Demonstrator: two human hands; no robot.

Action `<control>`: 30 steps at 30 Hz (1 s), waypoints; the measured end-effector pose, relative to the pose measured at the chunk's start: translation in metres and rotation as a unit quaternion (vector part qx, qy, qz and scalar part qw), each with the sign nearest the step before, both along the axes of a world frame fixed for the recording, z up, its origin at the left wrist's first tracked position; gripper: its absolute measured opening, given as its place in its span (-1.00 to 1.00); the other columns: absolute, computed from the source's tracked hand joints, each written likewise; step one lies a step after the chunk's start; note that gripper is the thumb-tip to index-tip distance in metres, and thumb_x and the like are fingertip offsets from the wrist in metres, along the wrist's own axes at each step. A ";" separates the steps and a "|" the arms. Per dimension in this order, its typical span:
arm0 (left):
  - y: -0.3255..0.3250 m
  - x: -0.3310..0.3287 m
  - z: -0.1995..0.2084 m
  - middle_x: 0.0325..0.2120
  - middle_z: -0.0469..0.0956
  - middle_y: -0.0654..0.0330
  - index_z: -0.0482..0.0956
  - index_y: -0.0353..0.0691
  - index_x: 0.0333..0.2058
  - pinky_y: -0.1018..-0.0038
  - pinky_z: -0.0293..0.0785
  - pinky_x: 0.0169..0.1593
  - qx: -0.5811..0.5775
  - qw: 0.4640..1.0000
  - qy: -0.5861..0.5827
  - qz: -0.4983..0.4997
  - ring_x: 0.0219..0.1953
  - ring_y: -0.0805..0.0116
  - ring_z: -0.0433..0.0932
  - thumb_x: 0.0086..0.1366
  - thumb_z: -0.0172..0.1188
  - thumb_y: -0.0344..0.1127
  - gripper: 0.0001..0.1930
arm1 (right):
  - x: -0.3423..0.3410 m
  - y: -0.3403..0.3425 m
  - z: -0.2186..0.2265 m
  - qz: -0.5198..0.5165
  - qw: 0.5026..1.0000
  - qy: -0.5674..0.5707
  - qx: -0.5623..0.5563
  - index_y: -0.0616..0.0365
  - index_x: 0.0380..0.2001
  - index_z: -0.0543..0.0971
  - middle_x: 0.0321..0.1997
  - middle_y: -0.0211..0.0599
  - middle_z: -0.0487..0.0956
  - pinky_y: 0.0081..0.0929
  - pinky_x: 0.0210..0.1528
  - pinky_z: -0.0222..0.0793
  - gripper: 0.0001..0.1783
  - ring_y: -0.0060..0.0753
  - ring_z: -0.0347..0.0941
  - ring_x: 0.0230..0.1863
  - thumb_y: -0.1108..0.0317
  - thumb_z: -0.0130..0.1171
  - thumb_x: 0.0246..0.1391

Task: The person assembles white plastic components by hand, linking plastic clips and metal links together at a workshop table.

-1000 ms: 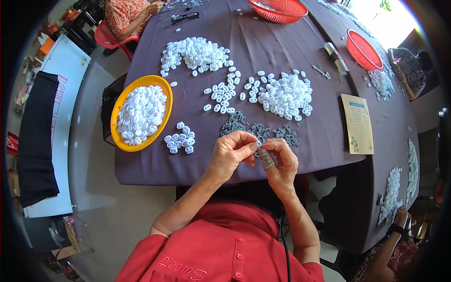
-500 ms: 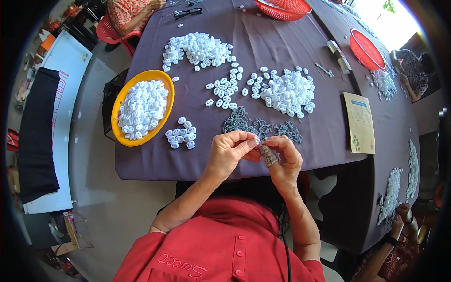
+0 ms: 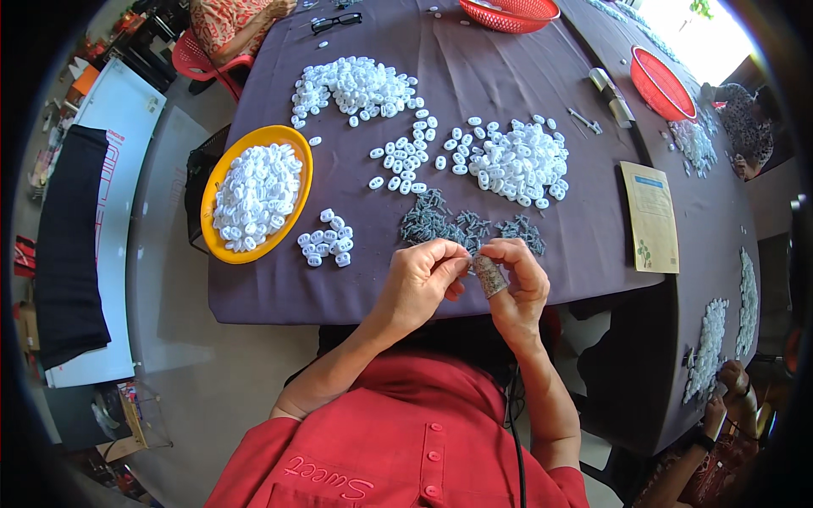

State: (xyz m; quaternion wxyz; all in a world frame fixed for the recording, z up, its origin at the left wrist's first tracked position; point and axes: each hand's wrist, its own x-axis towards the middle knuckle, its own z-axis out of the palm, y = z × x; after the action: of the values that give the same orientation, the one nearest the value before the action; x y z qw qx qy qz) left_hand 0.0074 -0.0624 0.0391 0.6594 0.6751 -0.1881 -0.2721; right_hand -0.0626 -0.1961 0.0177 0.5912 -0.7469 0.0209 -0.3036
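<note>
My left hand [image 3: 421, 288] and my right hand [image 3: 518, 292] meet just above the near edge of the table. Both have thumb and forefinger closed in a pinch, tip to tip. Whatever lies between those fingertips is too small and covered to make out. A speckled wrap [image 3: 491, 277] covers the thumb of my right hand. Right beyond my fingers lie small heaps of dark grey-green pegs [image 3: 429, 222]. Farther off is a pile of white oval pieces with two dark spots [image 3: 521, 165], and a small cluster of similar pieces [image 3: 326, 240] lies left of my hands.
A yellow oval tray [image 3: 302, 191] heaped with white pieces stands at the left. Another white pile [image 3: 364, 87], glasses [image 3: 336, 23], a red basket [image 3: 508, 17], a caliper-like tool [image 3: 584, 121] and a brown envelope [image 3: 649, 218] lie around. Other people sit at the table's far left and right.
The pale piece visible at my left fingertips before is now hidden. My right hand has shifted slightly right, and both hands stay pinched over the near edge.
</note>
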 end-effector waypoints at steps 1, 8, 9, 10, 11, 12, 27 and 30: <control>0.000 0.000 0.000 -0.52 0.54 0.22 0.52 -0.39 -0.32 0.63 0.47 -0.49 0.006 1.000 0.004 0.005 -0.55 0.54 0.52 0.24 0.09 -0.44 -0.88 | 0.001 0.000 -0.001 -0.003 1.000 0.002 -0.005 0.26 -0.35 0.49 -0.38 -0.26 0.50 -0.59 -0.30 0.34 -0.74 -0.45 0.44 -0.37 0.72 0.11 -0.19; -0.007 0.002 -0.004 -0.55 0.55 0.24 0.55 -0.37 -0.34 0.67 0.43 -0.47 -0.003 1.000 -0.017 0.015 -0.56 0.58 0.49 0.20 0.14 -0.46 -0.90 | 0.001 -0.003 -0.005 -0.001 0.998 0.032 0.056 0.27 -0.37 0.49 -0.39 -0.30 0.48 -0.62 -0.31 0.36 -0.81 -0.55 0.45 -0.37 0.71 0.09 -0.11; -0.007 0.002 -0.006 -0.57 0.55 0.25 0.55 -0.37 -0.34 0.69 0.41 -0.49 0.005 0.999 -0.025 0.030 -0.57 0.61 0.47 0.19 0.15 -0.45 -0.90 | 0.001 -0.003 -0.002 0.000 0.997 0.044 0.058 0.27 -0.37 0.49 -0.40 -0.29 0.49 -0.62 -0.32 0.37 -0.80 -0.54 0.46 -0.37 0.70 0.11 -0.13; -0.005 0.003 -0.009 -0.57 0.54 0.25 0.55 -0.37 -0.34 0.68 0.42 -0.51 0.016 0.999 -0.027 0.031 -0.58 0.61 0.47 0.19 0.15 -0.44 -0.89 | -0.001 -0.003 -0.002 0.006 0.997 0.056 0.053 0.27 -0.36 0.49 -0.37 -0.33 0.47 -0.66 -0.29 0.34 -0.81 -0.59 0.43 -0.34 0.71 0.09 -0.10; -0.005 0.007 -0.010 -0.57 0.54 0.25 0.56 -0.36 -0.34 0.68 0.42 -0.52 0.027 0.999 -0.032 0.032 -0.58 0.61 0.47 0.19 0.15 -0.44 -0.89 | -0.001 -0.006 -0.002 0.011 0.997 0.066 0.047 0.27 -0.35 0.49 -0.35 -0.38 0.45 -0.69 -0.26 0.31 -0.81 -0.64 0.39 -0.31 0.71 0.07 -0.08; -0.009 0.012 -0.008 -0.57 0.53 0.25 0.56 -0.36 -0.34 0.67 0.43 -0.54 0.022 0.999 -0.002 0.035 -0.59 0.61 0.47 0.20 0.14 -0.43 -0.89 | 0.002 -0.012 -0.001 -0.025 0.999 0.038 0.006 0.27 -0.36 0.50 -0.42 -0.27 0.49 -0.61 -0.33 0.36 -0.79 -0.49 0.47 -0.39 0.70 0.12 -0.14; -0.180 0.088 -0.018 -0.65 0.53 0.19 0.54 -0.43 -0.28 0.63 0.45 -0.64 0.087 0.979 -0.120 -0.137 -0.65 0.55 0.51 0.17 0.12 -0.44 -0.82 | 0.002 -0.077 -0.036 -0.243 0.968 0.037 0.051 0.20 -0.32 0.49 -0.49 -0.57 0.39 -0.75 -0.39 0.20 -0.81 -0.74 0.27 -0.46 0.65 -0.01 0.00; -0.225 0.083 0.013 -0.66 0.52 0.19 0.47 -0.45 -0.16 0.61 0.41 -0.63 -0.022 0.984 -0.160 -0.073 -0.64 0.52 0.51 0.16 0.13 -0.43 -0.72 | 0.003 -0.080 -0.040 -0.223 0.963 0.043 0.143 0.22 -0.28 0.48 -0.45 -0.54 0.42 -0.76 -0.36 0.24 -0.79 -0.73 0.30 -0.43 0.66 -0.05 0.02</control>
State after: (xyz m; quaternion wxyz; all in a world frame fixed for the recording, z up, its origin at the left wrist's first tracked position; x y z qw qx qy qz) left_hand 0.0909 -0.2873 0.0525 0.6137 0.6798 -0.3458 -0.2040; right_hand -0.0597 -0.2763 -0.0224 0.6077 -0.6437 0.2555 -0.3887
